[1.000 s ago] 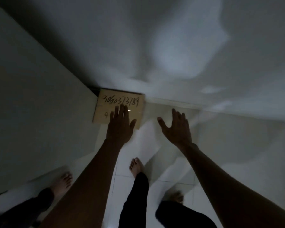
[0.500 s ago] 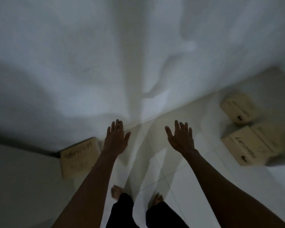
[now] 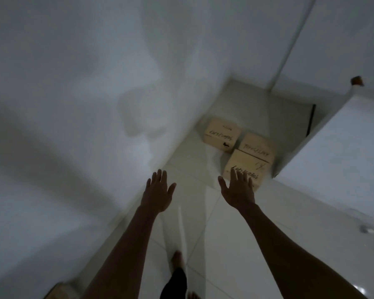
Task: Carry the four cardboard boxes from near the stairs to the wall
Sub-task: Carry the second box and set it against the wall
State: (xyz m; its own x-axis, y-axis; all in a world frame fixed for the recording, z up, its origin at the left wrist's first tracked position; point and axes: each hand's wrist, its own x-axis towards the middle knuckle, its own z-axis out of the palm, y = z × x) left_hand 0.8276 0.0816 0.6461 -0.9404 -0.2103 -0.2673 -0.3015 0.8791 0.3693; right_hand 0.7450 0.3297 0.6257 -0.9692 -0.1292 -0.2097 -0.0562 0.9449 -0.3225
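So the person is walking with both arms stretched out front, left hand and right hand both spread wide with fingers fanned, carrying nothing at all. Looks like they're holding them apart like that because they're getting ready to scoop up the next box from both sides. Three cardboard boxes are sitting on the white tiled floor up ahead, bunched together: the far box is lying close to the wall, the middle box is just beside it, and the near box is touching the middle one, right against a white ledge that's probably the stair side, can't tell for sure. The right hand's fingertips are overlapping the near box in view, but whether they're actually touching it is anyone's guess. There's a brownish blur at the bottom left corner that might be the fourth box, too blurry to call. A bare foot is stepping toward the pile
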